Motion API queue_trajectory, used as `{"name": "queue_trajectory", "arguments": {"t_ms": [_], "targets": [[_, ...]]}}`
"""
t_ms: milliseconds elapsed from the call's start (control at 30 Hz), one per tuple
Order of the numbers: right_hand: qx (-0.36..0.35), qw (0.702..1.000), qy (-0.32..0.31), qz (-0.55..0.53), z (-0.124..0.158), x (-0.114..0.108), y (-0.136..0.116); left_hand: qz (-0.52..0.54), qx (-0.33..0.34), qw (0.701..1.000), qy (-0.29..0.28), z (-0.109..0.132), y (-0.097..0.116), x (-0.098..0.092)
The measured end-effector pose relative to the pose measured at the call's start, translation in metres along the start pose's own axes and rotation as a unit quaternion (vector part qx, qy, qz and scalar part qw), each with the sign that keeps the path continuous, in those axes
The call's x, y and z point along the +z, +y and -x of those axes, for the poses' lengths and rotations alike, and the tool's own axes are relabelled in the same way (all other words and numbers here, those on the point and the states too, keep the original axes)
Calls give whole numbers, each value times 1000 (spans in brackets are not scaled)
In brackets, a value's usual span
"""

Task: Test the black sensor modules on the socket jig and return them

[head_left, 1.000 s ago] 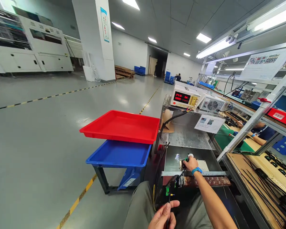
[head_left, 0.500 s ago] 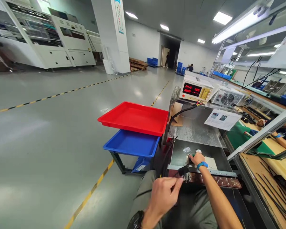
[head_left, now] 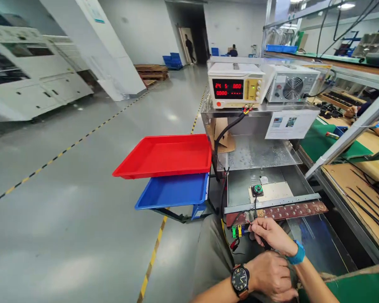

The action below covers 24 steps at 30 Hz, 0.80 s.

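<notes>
My right hand (head_left: 270,235), with a blue wristband, pinches the thin stripped end of a black cable (head_left: 255,207) in front of the reddish-brown terminal strip (head_left: 290,211). From there the cable runs up to a small round black part with a green centre (head_left: 257,190), which sits on a pale plate (head_left: 279,189) in the metal tray. Below and nearer to me, my left hand (head_left: 273,275), wearing a watch (head_left: 240,277), is closed; its fingers curl away and what they hold is hidden. Green and yellow connectors (head_left: 238,230) lie left of the right hand.
A red tray (head_left: 167,155) overlaps a blue tray (head_left: 173,191) on a stand at left. Above the work stands a power supply (head_left: 235,86) with lit red digits, beside a grey unit with a fan (head_left: 292,86). Black cables lie on the right bench (head_left: 341,181). People are in the background.
My right hand has left the round part and come toward me to the cable end. My left hand has moved right and lower. The view has turned right and down.
</notes>
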State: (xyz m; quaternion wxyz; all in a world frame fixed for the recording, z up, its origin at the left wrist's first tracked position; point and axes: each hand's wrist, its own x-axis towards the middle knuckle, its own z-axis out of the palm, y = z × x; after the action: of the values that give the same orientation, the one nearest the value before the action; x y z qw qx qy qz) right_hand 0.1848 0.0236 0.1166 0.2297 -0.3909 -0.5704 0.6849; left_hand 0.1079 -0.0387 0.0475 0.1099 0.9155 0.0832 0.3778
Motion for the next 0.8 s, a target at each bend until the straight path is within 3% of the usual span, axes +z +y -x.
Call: {"name": "queue_trajectory", "arguments": {"t_ms": [33, 100, 133, 200, 267, 400, 533, 633, 700, 733, 800], "targets": [[-13, 999, 33, -1, 5, 0, 6, 22, -16, 998, 57, 4, 3, -4], [-37, 995, 90, 17, 14, -2, 15, 57, -159, 969, 178, 11, 8, -23], [-43, 993, 109, 28, 19, -2, 18, 68, -269, 932, 232, 14, 10, -36], [-42, 990, 126, 45, 28, 1, 20, 100, -469, 823, 304, 19, 7, -62], [-43, 988, 130, 67, 33, 6, 19, 171, -582, 730, 314, 22, 1, -82], [-76, 979, 142, 125, 36, 18, 16, 337, -632, 641, 276, 25, -5, -98], [-63, 980, 162, 92, 34, 30, 25, 433, -631, 553, 329, 28, 7, -95], [-68, 980, 172, 67, 31, 42, 33, 526, -617, 436, 391, 36, 14, -91], [-80, 979, 170, 75, 26, 50, 36, 563, -624, 365, 401, 45, 12, -87], [-88, 977, 170, 96, 23, 54, 37, 569, -633, 343, 397, 51, 10, -85], [-110, 961, 178, 181, 15, 61, 39, 564, -653, 334, 381, 62, 5, -79]]}}
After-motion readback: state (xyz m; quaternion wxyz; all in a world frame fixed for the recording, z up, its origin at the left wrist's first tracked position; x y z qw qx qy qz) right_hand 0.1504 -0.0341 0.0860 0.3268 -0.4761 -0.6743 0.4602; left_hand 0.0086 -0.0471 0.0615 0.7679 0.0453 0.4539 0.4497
